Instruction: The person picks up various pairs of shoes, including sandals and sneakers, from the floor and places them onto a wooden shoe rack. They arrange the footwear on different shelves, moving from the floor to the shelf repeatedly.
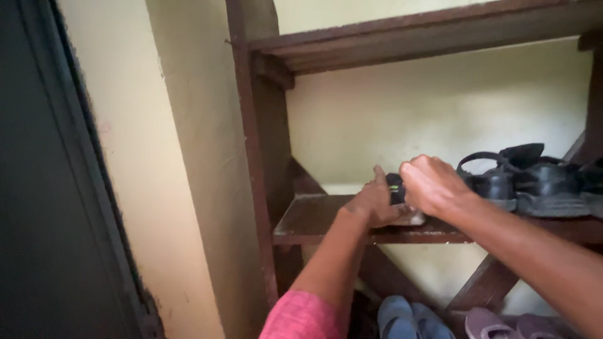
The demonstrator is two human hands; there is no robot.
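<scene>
- Your left hand [372, 202] is pressed flat against the near side of a small dark shoe [396, 188], fingers together and stretched along it, the forefinger pointing up toward the wall.
- Your right hand [432, 184] comes in from the other side, fingers curled down over the top of that same shoe, clamped on it from above.
- Between the two hands only a sliver of the shoe shows: black upper, a small bright green mark, and a pale sole [411, 219] peeking out beneath your right palm.
- That shoe sits on the middle shelf [308, 220], a dark brown wooden board, worn and scuffed, with the stretch to the left of your hands bare.
- Just beside your right hand, further along the same shelf, there's a pair of black strapped sandals [521, 182], straps arched up, well clear of your grip but close by.
- Your left arm runs up from a pink sleeve [301, 317] at the bottom of the view; the right forearm crosses in from the lower right.
- Above, another shelf board [427, 31] of the same dark wood spans the rack, fixed to an upright post [251, 157] on the left.
- Below the middle shelf, blue slippers [408, 320] and a mauve pair [502, 325] lie near the diagonal brace [483, 282].
- A cream wall [440, 107] is behind it all, with a dark door edge [56, 188] at far left.
</scene>
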